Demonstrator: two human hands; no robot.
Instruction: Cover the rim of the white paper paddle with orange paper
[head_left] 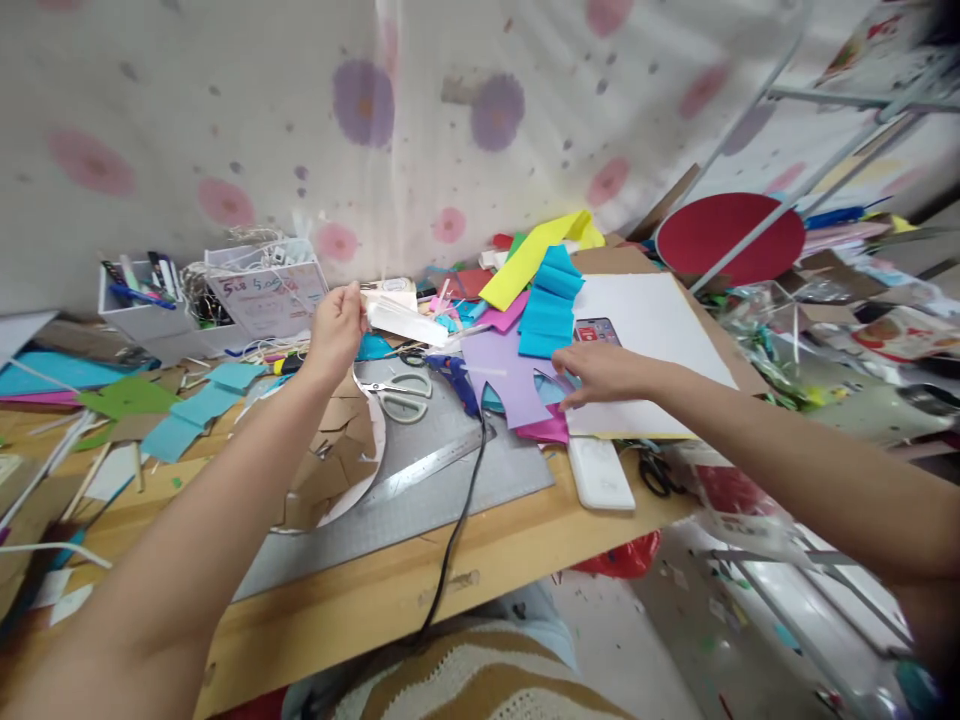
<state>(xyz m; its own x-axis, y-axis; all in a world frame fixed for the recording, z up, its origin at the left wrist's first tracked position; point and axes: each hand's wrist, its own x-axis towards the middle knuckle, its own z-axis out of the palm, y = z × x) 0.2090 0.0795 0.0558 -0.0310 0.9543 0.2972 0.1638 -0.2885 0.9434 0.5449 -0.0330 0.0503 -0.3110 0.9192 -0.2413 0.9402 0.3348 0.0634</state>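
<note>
My left hand [339, 325] is raised over the table's middle, its fingers closed on a folded white paper strip [406, 320] that points right. My right hand [600, 372] reaches in from the right with bent fingers apart, over the right edge of a cut purple paper sheet [504, 375]. Close to its fingertips lie a creased blue paper strip [551, 305] and a pink paper piece [545, 428]. A phone [596, 331] is partly hidden behind this hand. Below the left hand are white-handled scissors [401, 392], a blue glue gun [456, 382] and a round cardboard piece [341, 455].
A metal ruler [427, 468] lies on the grey cutting mat [495, 490]. The glue gun's black cord [461, 530] runs over the front edge. A white power bank [600, 475] and black scissors [660, 472] are at right. White boxes [266, 295] with pens and string stand at back left.
</note>
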